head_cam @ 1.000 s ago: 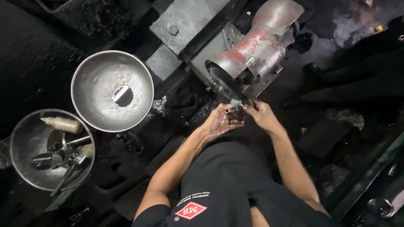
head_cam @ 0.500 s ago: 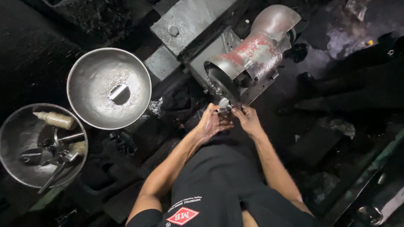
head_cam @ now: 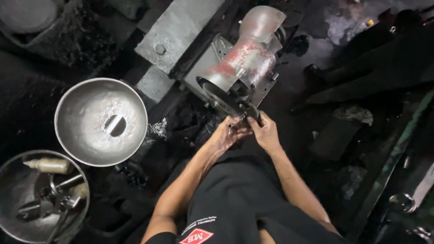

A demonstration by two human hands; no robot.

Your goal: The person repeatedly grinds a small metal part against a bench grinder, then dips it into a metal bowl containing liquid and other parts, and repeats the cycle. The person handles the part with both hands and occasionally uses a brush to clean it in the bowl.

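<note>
I see left hand (head_cam: 226, 134) fingers curled round a small part, which I can't make out, at the grinder (head_cam: 242, 72) wheel | right hand (head_cam: 266, 132) beside it, fingers pinched at the same spot, grip hidden | funnel bowl (head_cam: 86, 135) well left | tool pan (head_cam: 13, 180) lower left

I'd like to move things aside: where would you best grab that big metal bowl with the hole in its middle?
Probably by the rim of the bowl, from above at its near edge. It sits mouth up, wide and shallow, so only the thin rim gives fingers a pinch. The near side lies open, while the machine stands to its right.
</note>
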